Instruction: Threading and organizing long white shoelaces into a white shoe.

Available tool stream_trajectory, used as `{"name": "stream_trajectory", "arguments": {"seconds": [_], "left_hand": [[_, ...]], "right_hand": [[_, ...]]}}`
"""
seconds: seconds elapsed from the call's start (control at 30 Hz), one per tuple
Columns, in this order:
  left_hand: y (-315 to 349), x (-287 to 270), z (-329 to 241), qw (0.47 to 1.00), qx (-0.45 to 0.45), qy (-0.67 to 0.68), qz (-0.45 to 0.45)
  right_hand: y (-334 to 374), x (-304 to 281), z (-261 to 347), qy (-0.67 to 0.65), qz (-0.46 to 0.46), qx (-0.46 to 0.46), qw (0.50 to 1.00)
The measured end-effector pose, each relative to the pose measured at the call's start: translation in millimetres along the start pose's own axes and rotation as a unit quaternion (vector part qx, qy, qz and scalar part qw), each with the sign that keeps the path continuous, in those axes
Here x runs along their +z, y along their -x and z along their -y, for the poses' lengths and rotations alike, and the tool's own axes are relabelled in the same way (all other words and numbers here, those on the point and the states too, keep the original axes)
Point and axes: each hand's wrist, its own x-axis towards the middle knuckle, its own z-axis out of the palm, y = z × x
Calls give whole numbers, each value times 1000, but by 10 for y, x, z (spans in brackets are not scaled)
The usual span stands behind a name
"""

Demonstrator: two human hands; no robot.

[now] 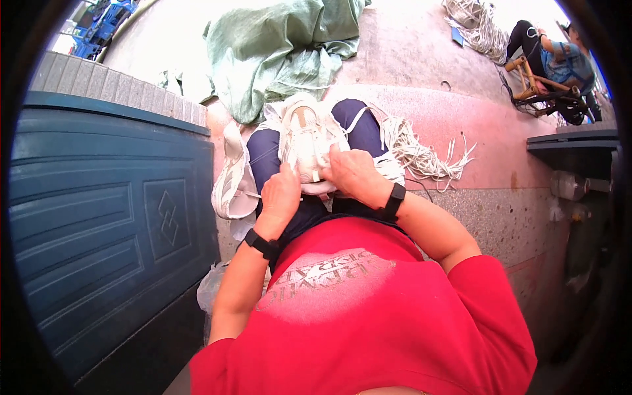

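A white and beige sneaker (pixel 304 141) lies between my knees. My left hand (pixel 282 196) is closed at the shoe's near left side, with a thin white shoelace sticking out beside the fingers. My right hand (pixel 355 174) pinches the shoe's near right side; its fingertips partly cover what they hold. Another white shoe (pixel 232 181) stands on its side by my left leg. A loose bundle of white laces (pixel 415 151) spills past my right knee. Both wrists wear black bands.
A green cloth (pixel 276 49) is heaped ahead. A blue panelled door (pixel 99 217) stands along the left. At far right a person (pixel 569 62) sits on a bamboo chair (pixel 526 79), near a pile of white cord (pixel 484 33). A dark shelf (pixel 573 141) stands at right.
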Motion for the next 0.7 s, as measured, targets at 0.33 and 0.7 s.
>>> {"name": "stream_trajectory", "arguments": {"seconds": [0.33,0.7], "left_hand": [[-261,318,193,962,-119,244,8],[-198,296,99,991,-60,121,-24]], "right_hand": [[-200,226,-206,-87,44,119,988],[-262,310,-218,-100,159,129,974]]}}
